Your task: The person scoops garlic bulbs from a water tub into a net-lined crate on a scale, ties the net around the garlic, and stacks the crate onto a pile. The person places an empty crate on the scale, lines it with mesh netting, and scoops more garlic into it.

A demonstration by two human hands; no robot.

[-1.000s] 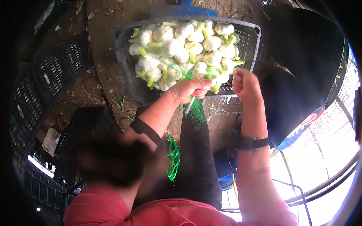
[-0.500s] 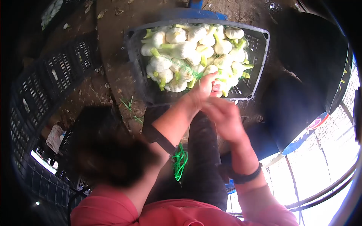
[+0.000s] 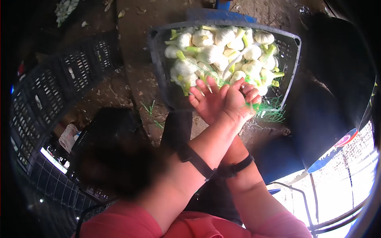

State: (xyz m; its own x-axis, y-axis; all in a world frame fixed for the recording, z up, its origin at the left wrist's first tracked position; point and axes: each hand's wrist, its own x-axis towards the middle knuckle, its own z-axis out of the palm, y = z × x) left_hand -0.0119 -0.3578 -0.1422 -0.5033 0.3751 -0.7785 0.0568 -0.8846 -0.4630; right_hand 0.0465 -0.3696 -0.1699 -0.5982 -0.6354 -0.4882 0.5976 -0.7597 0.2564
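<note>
Fingers [image 3: 251,92] of the left hand [image 3: 237,104] curled in together, clamped on the gathered part of a green net [image 3: 270,114], with the exact pinch point partly hidden. Loose tail of the net fanning out to three and four o'clock of that hand, over the crate's near rim. Right hand [image 3: 211,108] empty as far as visible, palm up, fingers apart and half bent, tips toward eleven o'clock.

Garlic bulbs [image 3: 208,54] with green stem stubs heaped at twelve o'clock, under fine green mesh in places, inside a black crate [image 3: 170,100]. Pale curved strip [image 3: 235,62] across the bulbs, just past the left hand at twelve o'clock; blurred, material impossible to tell.

Step in hand, by judgement: working the gathered neck of the net, perhaps twisting or tying. Called for next, by the same judgement: a firm left hold on the neck and a right hand free to come round it without snagging mesh.

Arms crossed at the wrists, left over right. Left forearm slanting from seven toward one o'clock, right from five toward eleven. Dark band on each forearm, nearly touching at six o'clock of the hands.
</note>
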